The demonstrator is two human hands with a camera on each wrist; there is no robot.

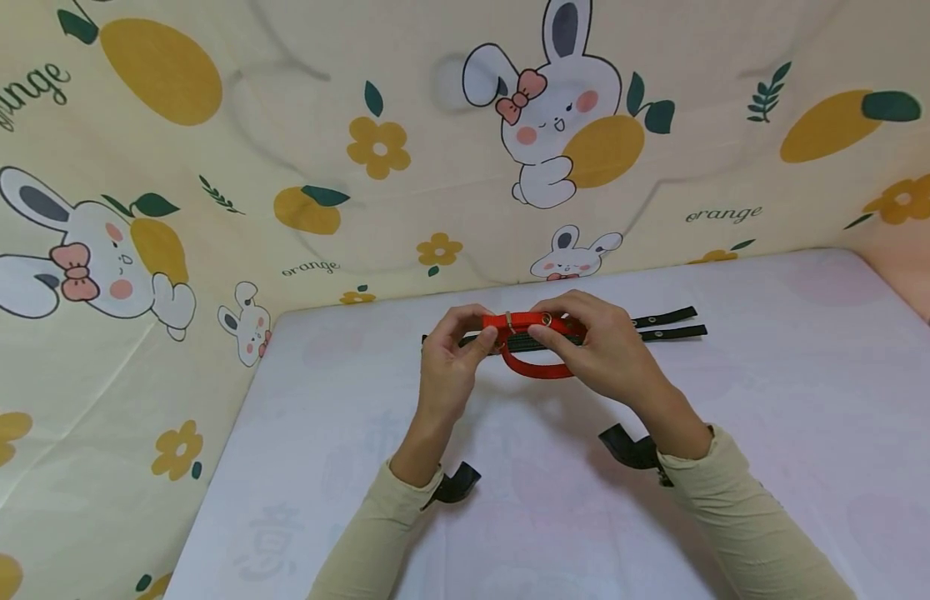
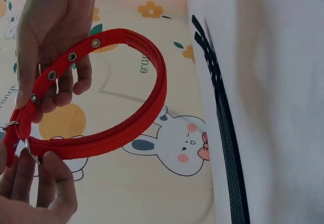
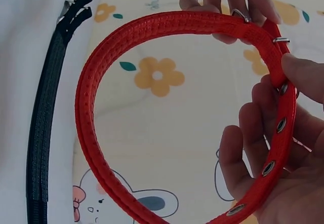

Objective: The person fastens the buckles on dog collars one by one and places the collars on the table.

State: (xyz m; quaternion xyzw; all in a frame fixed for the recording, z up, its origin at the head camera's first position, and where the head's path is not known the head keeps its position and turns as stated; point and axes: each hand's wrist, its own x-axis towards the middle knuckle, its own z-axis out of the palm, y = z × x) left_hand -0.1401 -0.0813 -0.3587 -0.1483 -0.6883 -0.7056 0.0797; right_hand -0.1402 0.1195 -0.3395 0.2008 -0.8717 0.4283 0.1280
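A red collar [image 1: 531, 368] with metal eyelets and a buckle is bent into a loop and held just above the white table [image 1: 772, 400]. My left hand [image 1: 486, 337] pinches its buckle end [image 2: 23, 145] between thumb and fingers. My right hand [image 1: 543, 333] grips the eyelet strap [image 3: 277, 127], thumb on top and fingers curled behind. The loop [image 2: 147, 102] hangs free between the two hands. Two black collars [image 1: 663, 325] lie flat side by side on the table just behind the hands, partly hidden by them; they also show in the wrist views [image 2: 228, 133] [image 3: 43, 133].
A cloth backdrop [image 1: 405, 150] printed with rabbits, oranges and flowers rises behind and to the left of the table. The table's left edge [image 1: 225, 467] runs diagonally toward me. Black camera mounts [image 1: 453, 483] [image 1: 630, 450] sit at both wrists.
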